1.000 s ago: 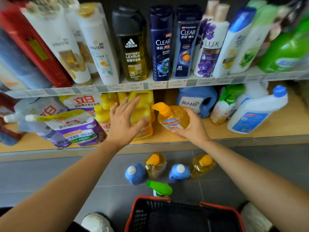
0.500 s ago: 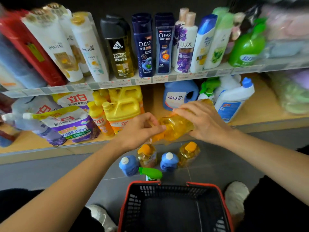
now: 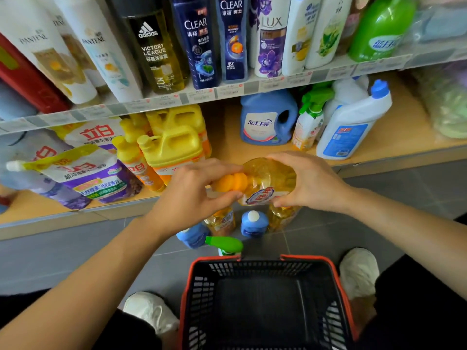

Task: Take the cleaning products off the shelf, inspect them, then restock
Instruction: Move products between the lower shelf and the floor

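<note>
Both hands hold a clear yellow detergent bottle [image 3: 267, 180] with an orange cap, lying sideways in front of the lower shelf [image 3: 394, 137]. My left hand [image 3: 192, 193] grips the cap end. My right hand [image 3: 305, 180] curls over the bottle's base. On the floor below stand two more yellow bottles [image 3: 222, 221] [image 3: 280, 217], two blue-capped bottles [image 3: 254, 223] [image 3: 193, 234] and a green-topped spray bottle [image 3: 225, 245]. The lower shelf carries yellow jugs [image 3: 177, 145], a blue detergent jug [image 3: 267, 117], a green-trigger spray bottle [image 3: 309, 117] and a white bottle [image 3: 351, 127] with a blue cap.
A black basket with a red rim [image 3: 265, 258] sits on the grey floor between my white shoes [image 3: 151, 311] [image 3: 358, 271]. Refill pouches [image 3: 83, 173] lie at the left of the lower shelf. Shampoo bottles [image 3: 197, 39] fill the upper shelf.
My right hand drew the yellow bottle off the lower shelf and tipped it sideways. My left hand left the yellow jugs and took hold of its cap end.
</note>
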`<state>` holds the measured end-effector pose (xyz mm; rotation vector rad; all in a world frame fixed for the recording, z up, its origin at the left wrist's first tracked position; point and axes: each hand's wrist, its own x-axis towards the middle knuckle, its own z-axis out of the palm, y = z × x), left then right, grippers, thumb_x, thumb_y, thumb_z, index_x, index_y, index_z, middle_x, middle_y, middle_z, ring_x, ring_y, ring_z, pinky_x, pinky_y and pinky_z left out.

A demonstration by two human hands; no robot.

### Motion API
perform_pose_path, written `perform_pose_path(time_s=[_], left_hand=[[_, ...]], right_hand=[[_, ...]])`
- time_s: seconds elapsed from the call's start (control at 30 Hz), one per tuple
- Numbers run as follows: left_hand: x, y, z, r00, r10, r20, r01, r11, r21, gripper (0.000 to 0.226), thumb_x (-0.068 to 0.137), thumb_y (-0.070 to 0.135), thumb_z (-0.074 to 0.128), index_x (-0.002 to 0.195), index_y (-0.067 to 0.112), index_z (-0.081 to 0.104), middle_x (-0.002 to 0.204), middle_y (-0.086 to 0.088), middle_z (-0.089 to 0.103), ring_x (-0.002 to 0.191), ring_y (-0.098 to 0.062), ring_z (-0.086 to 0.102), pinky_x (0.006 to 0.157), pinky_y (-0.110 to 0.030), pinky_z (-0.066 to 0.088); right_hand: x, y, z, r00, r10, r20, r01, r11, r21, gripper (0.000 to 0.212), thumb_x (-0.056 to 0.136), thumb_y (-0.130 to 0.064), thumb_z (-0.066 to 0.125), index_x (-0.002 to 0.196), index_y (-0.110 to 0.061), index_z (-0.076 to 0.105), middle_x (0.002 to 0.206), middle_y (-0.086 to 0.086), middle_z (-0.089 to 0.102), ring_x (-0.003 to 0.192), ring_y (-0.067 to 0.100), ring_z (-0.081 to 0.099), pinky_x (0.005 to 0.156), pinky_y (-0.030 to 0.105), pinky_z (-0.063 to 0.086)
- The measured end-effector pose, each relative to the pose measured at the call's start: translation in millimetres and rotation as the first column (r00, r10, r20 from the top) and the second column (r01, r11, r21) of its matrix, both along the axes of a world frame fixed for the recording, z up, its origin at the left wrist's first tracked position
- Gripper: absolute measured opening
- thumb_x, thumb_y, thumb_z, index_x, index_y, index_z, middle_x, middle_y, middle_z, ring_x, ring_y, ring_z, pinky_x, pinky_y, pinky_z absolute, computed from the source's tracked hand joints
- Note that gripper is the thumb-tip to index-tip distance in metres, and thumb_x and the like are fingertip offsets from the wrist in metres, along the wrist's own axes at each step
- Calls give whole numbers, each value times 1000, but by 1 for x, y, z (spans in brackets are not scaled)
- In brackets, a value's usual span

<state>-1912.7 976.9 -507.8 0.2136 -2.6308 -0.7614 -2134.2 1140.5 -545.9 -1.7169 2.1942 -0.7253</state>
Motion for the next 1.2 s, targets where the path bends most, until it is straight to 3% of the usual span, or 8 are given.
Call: perform_pose_path(time_s=[0.1, 0.17, 0.23, 0.5, 0.73, 0.87, 1.0, 1.2], left_hand=[[-3, -2, 4, 993, -106, -43, 107, 994, 23, 37, 84, 24, 82, 118, 10, 74, 121, -3, 71, 112, -13, 68, 93, -34, 55], [-3, -2, 6, 991, -128, -47, 130, 990, 44, 35, 83, 19, 84, 116, 9, 75, 118, -4, 72, 110, -13, 68, 90, -36, 56], [-3, -2, 9, 990, -131, -46, 133, 990, 56, 35, 83, 17, 84, 115, 8, 75, 116, -4, 72, 109, -14, 68, 86, -36, 57], [0, -10, 14, 983, -178, -41, 181, 977, 114, 27, 84, 14, 81, 110, 8, 76, 116, -5, 69, 107, -14, 66, 79, -29, 56], [-6, -2, 8, 994, 47, -95, -25, 975, 219, 27, 87, 21, 75, 113, 11, 72, 107, -3, 70, 97, -10, 65, 76, -15, 48], [-8, -1, 5, 988, 137, -72, -108, 944, 312, 25, 85, 30, 76, 108, 21, 72, 103, 3, 73, 91, -7, 66, 70, -18, 52], [-10, -9, 3, 993, 105, -46, -61, 821, 567, 48, 79, 28, 82, 122, 17, 66, 111, -13, 73, 106, -26, 71, 87, -48, 60], [-18, -4, 11, 986, 91, -140, 84, 453, 887, 61, 70, 47, 87, 121, 21, 68, 120, -20, 70, 114, -32, 67, 93, -41, 57]], right_hand=[[-3, 0, 1, 989, 38, 145, -45, 998, 45, 105, 51, -37, 98, 144, -27, 51, 137, -18, 57, 124, -2, 52, 107, 26, 43], [-2, -1, -1, 973, 72, 218, -81, 996, 34, 102, 48, -33, 99, 139, -25, 55, 123, -33, 55, 113, -16, 52, 97, 6, 39], [-2, -2, -2, 964, 80, 255, -93, 995, 38, 99, 46, -30, 100, 135, -24, 58, 117, -36, 55, 109, -21, 52, 89, -1, 37], [3, -6, 6, 943, 78, 322, -95, 995, 37, 95, 47, -28, 100, 133, -27, 59, 117, -23, 64, 110, -10, 58, 87, 4, 43], [12, -8, 10, 895, 47, 444, -62, 998, 21, 86, 51, -20, 100, 128, -21, 62, 113, -12, 72, 105, 3, 67, 90, 27, 55], [12, -8, 9, 906, 36, 422, -42, 999, 6, 87, 51, -23, 100, 129, -23, 61, 115, -15, 70, 105, -1, 65, 86, 15, 51], [7, -6, 8, 834, 42, 550, -53, 999, 4, 82, 52, -14, 100, 125, -19, 63, 113, -11, 73, 106, 1, 67, 86, 15, 52], [11, -6, 8, 474, 82, 877, -197, 980, 15, 67, 61, 2, 88, 121, -14, 63, 120, 9, 73, 111, 28, 70, 88, 37, 57]])
